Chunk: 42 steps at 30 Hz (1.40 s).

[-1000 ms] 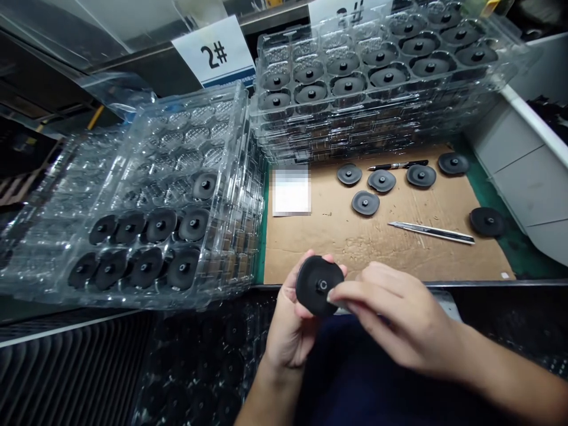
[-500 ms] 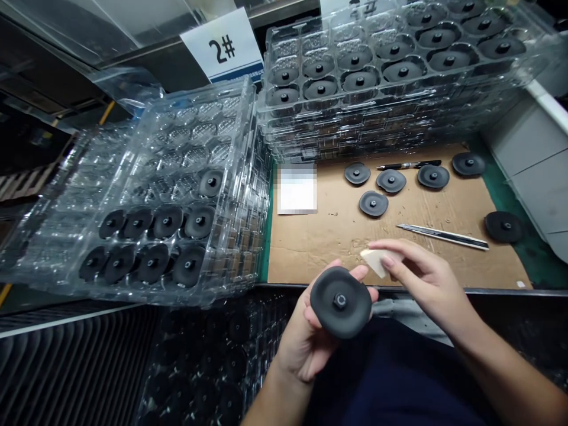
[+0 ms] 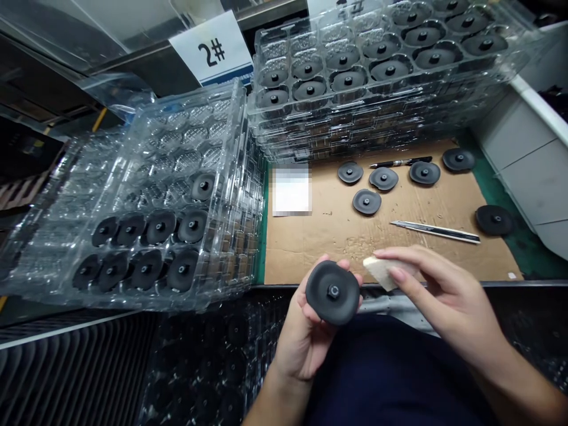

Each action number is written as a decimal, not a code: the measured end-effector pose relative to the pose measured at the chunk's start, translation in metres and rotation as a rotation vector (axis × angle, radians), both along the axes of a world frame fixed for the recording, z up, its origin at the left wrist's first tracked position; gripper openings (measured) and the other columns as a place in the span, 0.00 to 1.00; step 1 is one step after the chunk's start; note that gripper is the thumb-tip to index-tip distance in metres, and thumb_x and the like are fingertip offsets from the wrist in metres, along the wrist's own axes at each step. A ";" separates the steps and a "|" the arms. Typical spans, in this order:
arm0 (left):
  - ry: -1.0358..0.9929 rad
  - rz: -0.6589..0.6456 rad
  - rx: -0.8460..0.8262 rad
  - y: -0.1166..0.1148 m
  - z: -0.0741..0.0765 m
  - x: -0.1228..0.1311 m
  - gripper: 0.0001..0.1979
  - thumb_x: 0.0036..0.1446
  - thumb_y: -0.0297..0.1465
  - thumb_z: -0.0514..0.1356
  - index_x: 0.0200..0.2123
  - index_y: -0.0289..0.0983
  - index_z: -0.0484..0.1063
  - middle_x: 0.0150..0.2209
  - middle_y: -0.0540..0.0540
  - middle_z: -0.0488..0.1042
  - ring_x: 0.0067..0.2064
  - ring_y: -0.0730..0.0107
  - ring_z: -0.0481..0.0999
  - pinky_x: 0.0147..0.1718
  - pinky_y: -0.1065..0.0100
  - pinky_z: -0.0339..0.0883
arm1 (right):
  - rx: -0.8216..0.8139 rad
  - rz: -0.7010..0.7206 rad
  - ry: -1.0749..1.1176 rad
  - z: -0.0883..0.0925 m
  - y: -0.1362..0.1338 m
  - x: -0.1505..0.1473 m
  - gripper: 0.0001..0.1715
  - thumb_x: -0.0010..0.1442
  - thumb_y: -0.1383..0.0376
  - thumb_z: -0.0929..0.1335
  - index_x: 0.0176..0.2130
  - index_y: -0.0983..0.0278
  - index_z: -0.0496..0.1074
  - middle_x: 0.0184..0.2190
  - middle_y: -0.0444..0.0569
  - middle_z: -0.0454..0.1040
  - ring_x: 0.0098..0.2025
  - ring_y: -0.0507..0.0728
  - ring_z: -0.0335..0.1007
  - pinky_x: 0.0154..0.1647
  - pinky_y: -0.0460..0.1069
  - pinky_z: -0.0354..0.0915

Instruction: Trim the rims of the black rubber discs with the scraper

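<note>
Inventory from my own position, hands first. My left hand point(image 3: 302, 337) is cupped and partly closed, palm up, with its fingers curled under and around a round matte-black rubber disc with a small central metal-ringed hub point(image 3: 332, 293); the disc lies flat across the hand, hub facing me. My right hand point(image 3: 450, 299) is partly closed in a pinch on a pale cream wedge-shaped block point(image 3: 385, 272), material not certain, and holds it just beside the disc's rim. Ahead and to the left of my left hand sits a tilted clear plastic blister tray point(image 3: 233, 148), with nine black discs seated hub up in its cells: two rows of four nearest me, and one more in the next row. Straight ahead, beyond both hands, rises a tall stack of clear plastic blister trays point(image 3: 310, 112), its top tray carrying more black discs in rows. Past my fingertips lies a brown cardboard sheet point(image 3: 319, 251) on a green mat point(image 3: 523, 260), with six loose black discs point(image 3: 367, 202) on or beside it, a steel-bladed utility knife point(image 3: 435, 232), a black pen point(image 3: 399, 163) and a blurred white paper point(image 3: 291, 189). A white "2#" sign point(image 3: 210, 50) stands farther off.
</note>
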<state>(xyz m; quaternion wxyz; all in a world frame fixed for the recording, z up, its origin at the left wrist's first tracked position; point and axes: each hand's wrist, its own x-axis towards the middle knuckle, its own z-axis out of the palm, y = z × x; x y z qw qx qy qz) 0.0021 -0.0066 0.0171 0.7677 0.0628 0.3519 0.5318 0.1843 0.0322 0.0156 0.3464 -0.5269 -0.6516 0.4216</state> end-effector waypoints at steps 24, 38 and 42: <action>0.192 0.156 0.198 -0.007 0.012 0.012 0.27 0.40 0.37 0.70 0.47 0.51 0.71 0.50 0.50 0.73 0.52 0.54 0.72 0.50 0.60 0.68 | -0.027 -0.139 0.048 0.002 -0.010 0.011 0.12 0.60 0.60 0.66 0.45 0.55 0.72 0.43 0.44 0.74 0.41 0.55 0.71 0.41 0.47 0.67; 0.113 0.136 0.201 -0.012 0.015 0.013 0.26 0.38 0.36 0.71 0.45 0.53 0.73 0.46 0.51 0.75 0.49 0.57 0.74 0.46 0.62 0.71 | -0.144 -0.038 0.053 -0.010 -0.017 0.010 0.12 0.61 0.60 0.65 0.44 0.55 0.73 0.44 0.44 0.74 0.45 0.55 0.71 0.45 0.47 0.67; 0.119 0.109 0.178 -0.013 0.013 0.012 0.26 0.40 0.37 0.70 0.46 0.53 0.72 0.48 0.51 0.74 0.51 0.57 0.73 0.46 0.63 0.70 | -0.146 -0.011 0.040 -0.013 -0.016 0.008 0.13 0.60 0.59 0.65 0.45 0.57 0.73 0.45 0.46 0.74 0.46 0.56 0.71 0.45 0.49 0.68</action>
